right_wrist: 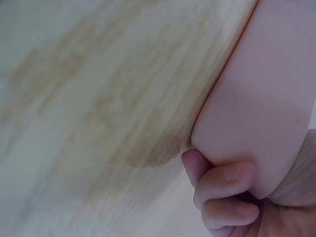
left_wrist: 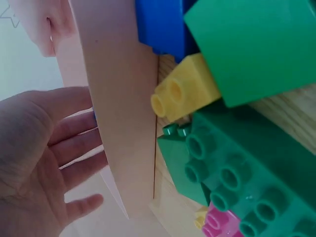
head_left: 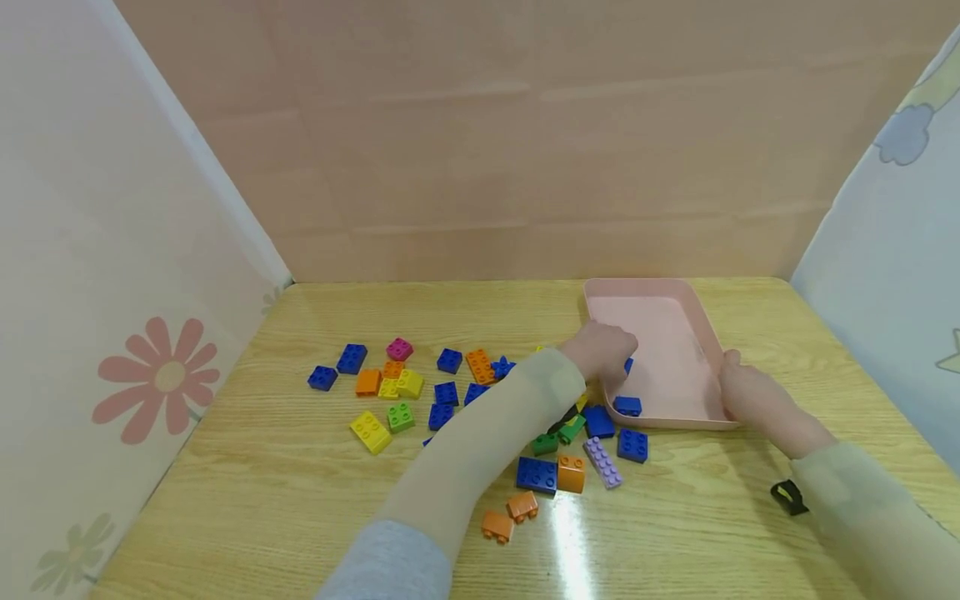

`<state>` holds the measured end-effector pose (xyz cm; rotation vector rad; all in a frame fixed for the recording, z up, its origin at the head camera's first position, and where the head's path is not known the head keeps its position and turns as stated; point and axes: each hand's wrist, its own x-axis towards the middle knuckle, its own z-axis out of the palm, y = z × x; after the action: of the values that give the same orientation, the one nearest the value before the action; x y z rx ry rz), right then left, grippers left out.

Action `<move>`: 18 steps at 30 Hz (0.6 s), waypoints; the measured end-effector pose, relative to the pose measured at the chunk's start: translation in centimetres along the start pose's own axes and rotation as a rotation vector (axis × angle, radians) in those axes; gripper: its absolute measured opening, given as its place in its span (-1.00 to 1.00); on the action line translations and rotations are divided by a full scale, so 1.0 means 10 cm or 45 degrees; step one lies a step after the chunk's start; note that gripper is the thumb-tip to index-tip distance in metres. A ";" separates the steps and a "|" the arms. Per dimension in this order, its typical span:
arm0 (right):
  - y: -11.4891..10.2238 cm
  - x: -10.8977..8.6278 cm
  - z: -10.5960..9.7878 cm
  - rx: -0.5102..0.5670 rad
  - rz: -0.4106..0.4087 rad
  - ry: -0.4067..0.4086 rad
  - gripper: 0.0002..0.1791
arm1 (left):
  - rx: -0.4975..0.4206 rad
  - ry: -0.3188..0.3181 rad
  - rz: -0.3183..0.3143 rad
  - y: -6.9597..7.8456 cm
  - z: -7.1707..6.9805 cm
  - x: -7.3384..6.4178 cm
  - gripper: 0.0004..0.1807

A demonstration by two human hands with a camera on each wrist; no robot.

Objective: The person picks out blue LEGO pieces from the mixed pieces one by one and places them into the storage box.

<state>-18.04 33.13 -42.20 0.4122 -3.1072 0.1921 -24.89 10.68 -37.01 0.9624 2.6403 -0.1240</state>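
Note:
My left hand [head_left: 603, 350] reaches over the left wall of the pink tray [head_left: 708, 325]. Between its thumb and index finger a bit of a blue brick [head_left: 628, 365] shows; the tray wall hides the fingertips in the left wrist view, where the other fingers [left_wrist: 79, 170] spread loosely. A second blue brick [head_left: 627, 406] lies inside the tray's near left corner. At the near right corner my right hand [head_left: 757, 400] grips the tray wall, its fingers [right_wrist: 224, 180] curled against the outside.
Several bricks lie left of the tray, among them a yellow brick [head_left: 371, 432], a lime brick [head_left: 401, 416] and a magenta brick [head_left: 400, 348]. Close to its near edge are a purple brick [head_left: 603, 462] and a blue brick [head_left: 633, 445]. Orange bricks [head_left: 497, 527] lie nearer me.

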 end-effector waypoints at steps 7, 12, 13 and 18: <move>-0.02 0.00 -0.02 0.045 0.064 -0.026 -0.50 | 0.012 -0.047 -0.008 -0.02 0.04 0.03 -0.73; -0.02 -0.01 -0.01 0.041 0.056 -0.032 -0.49 | 0.003 -0.036 -0.002 -0.05 0.08 0.02 -0.75; -0.02 -0.01 -0.01 0.043 0.055 -0.036 -0.48 | 0.001 -0.034 -0.003 -0.05 0.08 0.02 -0.76; -0.02 0.00 -0.02 0.038 0.056 -0.050 -0.49 | 0.009 -0.038 -0.012 -0.05 0.07 0.00 -0.78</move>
<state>-17.96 32.95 -41.98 0.3530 -3.1577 0.2340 -25.02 10.11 -37.72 0.9428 2.6190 -0.1486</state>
